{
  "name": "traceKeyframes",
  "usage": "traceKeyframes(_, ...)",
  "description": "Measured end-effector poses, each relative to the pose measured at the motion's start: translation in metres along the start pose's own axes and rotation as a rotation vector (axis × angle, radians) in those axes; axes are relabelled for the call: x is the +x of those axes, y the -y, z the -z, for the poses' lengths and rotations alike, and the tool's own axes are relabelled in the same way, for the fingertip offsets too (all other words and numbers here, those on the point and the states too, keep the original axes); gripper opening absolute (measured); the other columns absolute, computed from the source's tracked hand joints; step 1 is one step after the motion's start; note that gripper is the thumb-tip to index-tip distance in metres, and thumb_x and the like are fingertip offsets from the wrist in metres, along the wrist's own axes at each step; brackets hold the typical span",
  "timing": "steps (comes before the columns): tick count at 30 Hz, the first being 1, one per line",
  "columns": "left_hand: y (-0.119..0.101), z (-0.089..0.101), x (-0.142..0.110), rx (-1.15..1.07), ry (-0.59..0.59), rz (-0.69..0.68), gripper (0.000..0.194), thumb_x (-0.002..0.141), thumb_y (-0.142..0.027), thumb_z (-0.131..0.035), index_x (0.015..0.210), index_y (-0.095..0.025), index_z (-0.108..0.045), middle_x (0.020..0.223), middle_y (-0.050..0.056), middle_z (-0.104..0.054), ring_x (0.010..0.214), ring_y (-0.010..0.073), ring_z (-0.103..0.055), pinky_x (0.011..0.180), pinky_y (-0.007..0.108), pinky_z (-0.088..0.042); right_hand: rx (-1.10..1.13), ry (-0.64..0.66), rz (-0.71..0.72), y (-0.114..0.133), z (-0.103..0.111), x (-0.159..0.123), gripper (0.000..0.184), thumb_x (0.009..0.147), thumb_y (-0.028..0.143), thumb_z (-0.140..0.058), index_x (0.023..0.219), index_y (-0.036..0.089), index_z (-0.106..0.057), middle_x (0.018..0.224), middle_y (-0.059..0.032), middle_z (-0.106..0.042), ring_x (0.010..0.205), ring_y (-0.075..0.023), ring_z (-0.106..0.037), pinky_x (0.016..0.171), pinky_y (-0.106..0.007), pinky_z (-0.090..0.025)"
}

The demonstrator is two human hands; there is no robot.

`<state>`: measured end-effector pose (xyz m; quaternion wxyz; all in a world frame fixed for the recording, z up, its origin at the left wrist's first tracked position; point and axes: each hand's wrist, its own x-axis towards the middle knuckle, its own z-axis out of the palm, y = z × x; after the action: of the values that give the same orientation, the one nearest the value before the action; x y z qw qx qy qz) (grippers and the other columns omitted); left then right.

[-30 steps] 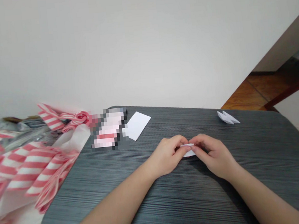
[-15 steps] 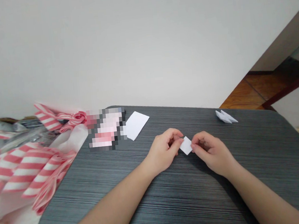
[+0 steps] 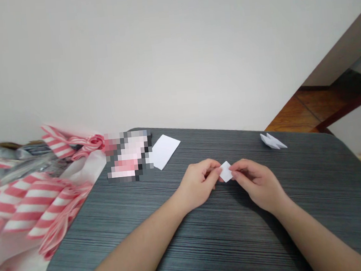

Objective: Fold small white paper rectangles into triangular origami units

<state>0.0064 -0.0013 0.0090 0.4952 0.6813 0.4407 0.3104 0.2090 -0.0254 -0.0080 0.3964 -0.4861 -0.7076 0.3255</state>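
Both of my hands meet over the middle of a dark striped table [image 3: 210, 243]. Between them is a small folded piece of white paper [image 3: 225, 171], held up on edge just above the tabletop. My left hand [image 3: 199, 184] pinches its left side with curled fingers. My right hand [image 3: 257, 183] pinches its right side between thumb and forefinger. Most of the paper shows; its lower corner is hidden by my fingertips.
A flat white paper rectangle [image 3: 165, 151] lies at the table's far left. A folded white paper shape [image 3: 273, 141] sits near the far right edge. A pixelated pink and white object [image 3: 128, 156] rests beside red-and-white striped bags [image 3: 36, 200] at the left. A plain wall stands behind.
The paper went from a thin edge pressed between my fingers to a small square face turned toward me. My hands parted slightly, then closed in on it again.
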Motion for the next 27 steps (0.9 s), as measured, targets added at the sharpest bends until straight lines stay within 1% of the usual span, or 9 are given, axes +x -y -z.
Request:
traceKeyframes(4, 0.0003, -0.0006, 0.0007, -0.023, -0.031, 0.033, 0.021, 0.093, -0.033, -0.053, 0.085, -0.017, -0.065, 0.055, -0.004, -0.058, 0.049, 0.0099, -0.054, 0.049, 0.019, -0.04, -0.023, 0.041, 0.112, 0.0016, 0.0017, 0.001, 0.022, 0.095, 0.016, -0.05, 0.105, 0.023, -0.069, 0.089, -0.0051, -0.067, 0.082, -0.0191, -0.065, 0.076, -0.033, -0.052)
traceKeyframes(7, 0.0037, -0.0019, 0.001, -0.057, -0.043, 0.046, 0.023, 0.093, -0.036, -0.053, 0.088, -0.017, -0.065, 0.054, -0.004, -0.058, 0.048, 0.01, -0.053, 0.049, 0.019, -0.039, -0.022, 0.068, 0.138, 0.0015, 0.0018, 0.0013, 0.029, 0.097, 0.013, -0.045, 0.111, 0.025, -0.068, 0.092, -0.0054, -0.065, 0.082, -0.018, -0.064, 0.076, -0.033, -0.053)
traceKeyframes(10, 0.0054, -0.0023, 0.0009, -0.079, -0.046, 0.048, 0.023, 0.093, -0.036, -0.054, 0.09, -0.017, -0.065, 0.054, -0.004, -0.058, 0.049, 0.0101, -0.053, 0.05, 0.019, -0.04, -0.043, 0.067, 0.13, 0.0002, 0.001, 0.001, 0.025, 0.094, 0.015, -0.052, 0.111, 0.025, -0.068, 0.098, -0.0061, -0.065, 0.083, -0.018, -0.064, 0.075, -0.032, -0.053)
traceKeyframes(12, 0.0047, -0.0021, 0.0008, -0.093, -0.037, 0.049, 0.023, 0.093, -0.035, -0.054, 0.092, -0.016, -0.066, 0.054, -0.004, -0.058, 0.049, 0.0101, -0.053, 0.05, 0.02, -0.04, -0.045, 0.064, 0.114, -0.0008, 0.0005, 0.0006, 0.022, 0.092, 0.016, -0.057, 0.109, 0.025, -0.068, 0.101, -0.006, -0.065, 0.08, -0.0169, -0.063, 0.071, -0.03, -0.052)
traceKeyframes(15, 0.0019, -0.0019, 0.0006, -0.11, -0.021, 0.058, 0.023, 0.093, -0.034, -0.054, 0.093, -0.015, -0.067, 0.054, -0.004, -0.058, 0.049, 0.0098, -0.053, 0.049, 0.019, -0.039, -0.04, 0.067, 0.102, -0.0015, 0.0001, 0.0002, 0.02, 0.09, 0.017, -0.061, 0.108, 0.024, -0.068, 0.099, -0.0052, -0.065, 0.073, -0.0149, -0.061, 0.065, -0.028, -0.051)
traceKeyframes(20, 0.0003, -0.0027, 0.0002, -0.154, -0.015, 0.056, 0.02, 0.092, -0.029, -0.054, 0.092, -0.014, -0.067, 0.055, -0.004, -0.057, 0.048, 0.0085, -0.052, 0.048, 0.018, -0.039, -0.075, 0.056, 0.145, -0.0004, 0.0009, 0.001, 0.016, 0.089, 0.018, -0.065, 0.103, 0.024, -0.069, 0.096, -0.0047, -0.066, 0.068, -0.0139, -0.059, 0.063, -0.028, -0.049)
traceKeyframes(27, 0.0043, -0.0028, -0.0002, -0.121, 0.003, 0.01, 0.015, 0.092, -0.026, -0.054, 0.088, -0.015, -0.064, 0.056, -0.004, -0.057, 0.048, 0.0086, -0.053, 0.05, 0.019, -0.041, -0.099, 0.017, 0.185, 0.0016, 0.0018, 0.0007, 0.009, 0.09, 0.02, -0.064, 0.095, 0.023, -0.071, 0.097, -0.0055, -0.067, 0.077, -0.0163, -0.063, 0.064, -0.028, -0.049)
